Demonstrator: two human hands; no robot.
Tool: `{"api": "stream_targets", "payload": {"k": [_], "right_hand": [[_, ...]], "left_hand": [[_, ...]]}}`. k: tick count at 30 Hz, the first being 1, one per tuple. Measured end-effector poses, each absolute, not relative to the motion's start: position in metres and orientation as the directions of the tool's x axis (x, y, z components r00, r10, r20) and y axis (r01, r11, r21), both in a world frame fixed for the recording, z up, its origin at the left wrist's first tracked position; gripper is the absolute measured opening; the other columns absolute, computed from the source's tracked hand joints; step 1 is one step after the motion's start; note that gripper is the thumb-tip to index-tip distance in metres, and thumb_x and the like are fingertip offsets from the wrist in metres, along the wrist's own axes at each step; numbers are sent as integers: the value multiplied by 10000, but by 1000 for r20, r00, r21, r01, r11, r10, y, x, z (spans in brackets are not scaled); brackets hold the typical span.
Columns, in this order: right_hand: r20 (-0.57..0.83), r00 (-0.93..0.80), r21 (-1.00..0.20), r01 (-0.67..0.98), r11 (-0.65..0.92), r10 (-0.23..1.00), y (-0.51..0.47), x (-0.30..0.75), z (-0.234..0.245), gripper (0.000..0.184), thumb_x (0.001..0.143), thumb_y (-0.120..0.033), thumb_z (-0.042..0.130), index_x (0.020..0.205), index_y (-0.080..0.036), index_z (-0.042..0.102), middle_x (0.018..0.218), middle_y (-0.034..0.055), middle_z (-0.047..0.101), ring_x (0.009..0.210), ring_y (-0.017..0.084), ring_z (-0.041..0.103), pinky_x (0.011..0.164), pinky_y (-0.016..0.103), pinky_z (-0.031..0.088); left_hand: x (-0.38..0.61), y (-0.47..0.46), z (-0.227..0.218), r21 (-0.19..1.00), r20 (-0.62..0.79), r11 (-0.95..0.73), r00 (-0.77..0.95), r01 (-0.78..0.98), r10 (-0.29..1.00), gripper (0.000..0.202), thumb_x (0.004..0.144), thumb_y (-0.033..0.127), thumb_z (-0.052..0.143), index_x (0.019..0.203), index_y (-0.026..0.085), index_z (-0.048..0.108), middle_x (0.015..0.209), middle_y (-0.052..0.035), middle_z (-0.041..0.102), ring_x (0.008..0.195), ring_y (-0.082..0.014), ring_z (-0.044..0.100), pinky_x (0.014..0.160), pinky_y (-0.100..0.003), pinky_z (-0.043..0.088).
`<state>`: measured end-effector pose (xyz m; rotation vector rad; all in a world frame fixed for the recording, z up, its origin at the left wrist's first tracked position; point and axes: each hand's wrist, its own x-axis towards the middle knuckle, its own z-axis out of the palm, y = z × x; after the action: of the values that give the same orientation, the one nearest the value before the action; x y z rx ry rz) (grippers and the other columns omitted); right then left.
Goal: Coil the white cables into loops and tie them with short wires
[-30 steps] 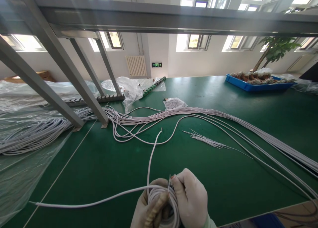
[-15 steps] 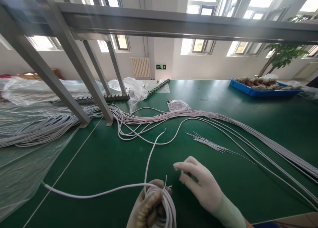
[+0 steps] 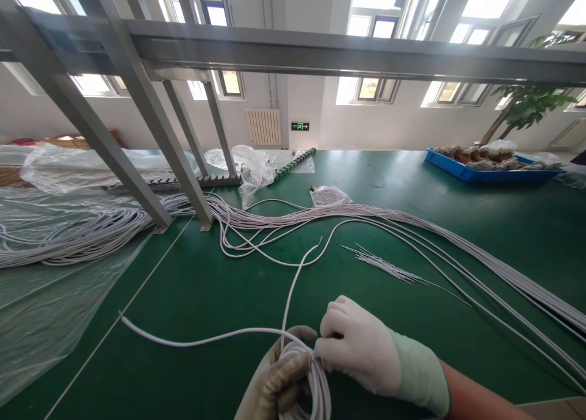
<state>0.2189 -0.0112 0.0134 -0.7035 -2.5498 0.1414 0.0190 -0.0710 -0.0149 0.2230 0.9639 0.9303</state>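
My left hand, in a stained glove, is wrapped round a coil of white cable at the bottom middle. One cable end runs off to the left, and another stands up and away from the coil. My right hand, in a white glove with a pale green cuff, is closed at the coil's upper right side. Its fingertips pinch where the ends of a thin white twist tie stuck out, and they now hide those ends. A loose bunch of thin white twist ties lies farther off to the right.
A long bundle of white cables crosses the green table. Grey metal posts rise at the left by plastic sheeting. A small clear bag lies behind the bundle. A blue tray sits at the far right.
My right hand has moved left to the coil and closed its fingers there; before, it was apart from it. The coil and its loose cable ends have shifted slightly right in view.
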Motion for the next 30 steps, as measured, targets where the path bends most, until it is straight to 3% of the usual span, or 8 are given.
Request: {"api": "stream_targets", "payload": {"k": [5, 9, 14, 17, 19, 23, 26, 30], "right_hand": [[184, -873, -271, 397, 877, 452, -14, 222, 40, 100, 979, -227, 537, 896, -211, 590, 939, 45, 611, 798, 208, 473, 748, 371, 400], [145, -805, -414, 478, 775, 575, -22, 222, 45, 237, 1038, -225, 405, 838, -210, 533, 849, 35, 575, 710, 185, 427, 735, 353, 415], [-111, -444, -758, 616, 214, 889, -23, 209, 17, 255, 949, -233, 487, 694, -230, 478, 680, -16, 496, 604, 165, 438, 565, 294, 342], [-329, -402, -821, 569, -48, 855, -16, 208, 10, 306, 922, -244, 540, 622, -230, 484, 590, -40, 463, 514, 148, 445, 480, 262, 337], [-358, -450, -856, 508, -96, 818, -12, 213, 15, 393, 1012, -357, 476, 650, -221, 546, 549, -49, 461, 464, 139, 435, 450, 252, 356], [-132, -438, -937, 348, 32, 889, -12, 224, 27, 660, 1113, -564, 276, 828, -177, 728, 609, -18, 521, 537, 148, 491, 539, 274, 446], [128, -366, -866, 411, 283, 922, -11, 227, 22, 641, 1121, -567, 317, 871, -192, 773, 758, 31, 608, 678, 182, 598, 638, 313, 522], [338, -94, -785, 521, 336, 936, 5, 242, 9, 589, 1110, -585, 355, 860, -210, 733, 774, 55, 657, 672, 211, 632, 615, 357, 563]], "left_hand": [[16, -60, -16, 569, -484, 663, 454, -486, 748, 524, 704, 400, 933, 1096, 129, 717, 711, -8, 631, 566, -120, 540, 591, -261, 433], [19, -56, 2, 628, -491, 646, 423, -434, 761, 635, 608, 519, 978, 1056, 152, 719, 881, -71, 717, 709, -165, 632, 756, -301, 506], [30, -60, 18, 917, -397, 398, 160, 26, 904, 662, 671, 723, 828, 1133, 253, 777, 918, -100, 760, 875, -327, 671, 849, -431, 513], [33, -64, 7, 964, -231, 218, 71, 154, 970, 430, 790, 616, 786, 1088, 308, 814, 1012, -96, 785, 937, -326, 674, 896, -409, 486], [31, -64, -2, 954, -301, 299, 81, 35, 950, 448, 756, 628, 814, 1030, 275, 785, 931, -85, 766, 860, -299, 670, 825, -393, 501], [26, -60, -7, 816, -476, 507, 176, -277, 862, 585, 680, 611, 897, 1045, 208, 682, 756, -13, 675, 696, -196, 609, 686, -329, 486], [25, -56, -2, 765, -460, 507, 216, -396, 862, 528, 721, 517, 915, 1051, 187, 668, 729, 12, 662, 642, -141, 585, 641, -282, 468], [22, -57, 3, 717, -476, 526, 229, -458, 849, 516, 689, 481, 949, 1019, 182, 687, 707, 12, 667, 615, -124, 581, 619, -258, 455]]}}
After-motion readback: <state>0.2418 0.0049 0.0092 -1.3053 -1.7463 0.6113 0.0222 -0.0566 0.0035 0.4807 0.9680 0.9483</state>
